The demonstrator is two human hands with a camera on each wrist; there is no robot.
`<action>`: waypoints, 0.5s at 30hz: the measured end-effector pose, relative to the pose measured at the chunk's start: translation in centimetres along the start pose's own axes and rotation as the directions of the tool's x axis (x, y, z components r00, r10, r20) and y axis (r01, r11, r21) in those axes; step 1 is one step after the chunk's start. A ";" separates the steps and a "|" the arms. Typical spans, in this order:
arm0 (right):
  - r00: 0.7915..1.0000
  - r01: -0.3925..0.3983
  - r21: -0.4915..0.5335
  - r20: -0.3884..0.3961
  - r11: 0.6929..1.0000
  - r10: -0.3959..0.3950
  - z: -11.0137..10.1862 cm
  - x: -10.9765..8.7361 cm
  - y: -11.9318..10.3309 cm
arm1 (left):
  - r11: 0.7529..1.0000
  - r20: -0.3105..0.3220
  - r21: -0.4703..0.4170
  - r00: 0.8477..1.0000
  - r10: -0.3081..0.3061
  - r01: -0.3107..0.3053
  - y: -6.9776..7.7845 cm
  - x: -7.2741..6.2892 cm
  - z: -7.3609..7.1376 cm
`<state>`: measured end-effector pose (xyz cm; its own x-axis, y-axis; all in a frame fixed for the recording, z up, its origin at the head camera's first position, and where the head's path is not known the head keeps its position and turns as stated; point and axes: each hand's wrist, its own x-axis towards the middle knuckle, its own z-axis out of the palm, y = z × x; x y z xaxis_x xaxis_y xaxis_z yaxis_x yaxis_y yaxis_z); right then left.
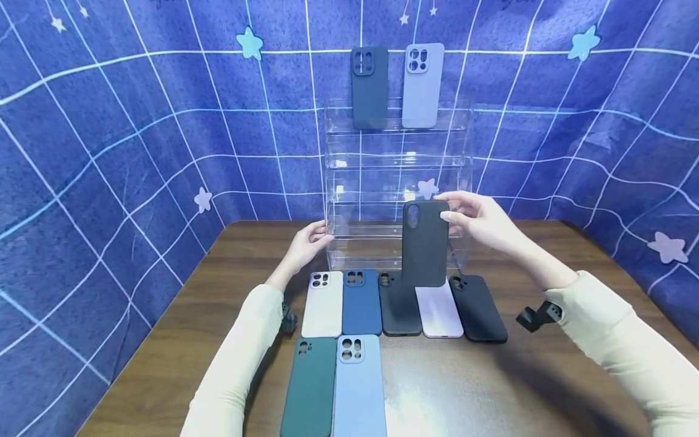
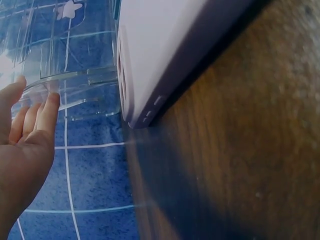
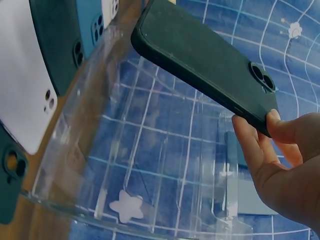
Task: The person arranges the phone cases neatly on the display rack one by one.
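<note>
My right hand point(image 1: 480, 221) pinches a black phone case point(image 1: 425, 249) by its upper right corner, thumb on the back face. The case hangs upright in front of a clear tiered display rack point(image 1: 398, 246), its lower end overlapping a lilac case point(image 1: 441, 311) in the head view. In the right wrist view the held case point(image 3: 200, 65) shows an oval camera opening. My left hand point(image 1: 307, 246) touches the rack's left side edge with extended fingertips, thumb apart from the fingers point(image 2: 47, 117). A dark blue-grey case point(image 1: 370, 91) and a pale lavender case point(image 1: 423, 88) stand on the top tier.
A row on the wooden table point(image 1: 185, 328) holds a white case point(image 1: 323, 303), a blue case point(image 1: 361, 303) and black cases point(image 1: 480, 309). Nearer lie a green case point(image 1: 308, 388) and a light blue case point(image 1: 360, 394). A blue patterned cloth point(image 1: 136, 121) hangs behind.
</note>
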<state>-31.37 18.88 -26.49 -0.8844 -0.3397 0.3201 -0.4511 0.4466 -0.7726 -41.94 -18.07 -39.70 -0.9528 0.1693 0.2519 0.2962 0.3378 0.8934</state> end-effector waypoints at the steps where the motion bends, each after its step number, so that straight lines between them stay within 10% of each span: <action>1: 1.000 -0.002 -0.005 -0.015 1.000 0.002 -0.2 0.2 -0.1 | 1.000 0.001 -0.003 1.000 0.000 0.000 0.0 0.0 0.0; 15: 0.981 0.014 -0.046 -0.191 0.999 -0.023 -2.8 2.4 -0.9 | 1.000 0.000 -0.022 1.000 -0.002 0.002 -0.1 0.0 0.1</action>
<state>-33.44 20.01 -23.49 -0.8803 -0.1853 0.4367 -0.4689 0.4796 -0.7417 -41.92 -17.97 -39.80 -0.9534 0.1690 0.2498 0.2927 0.3178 0.9019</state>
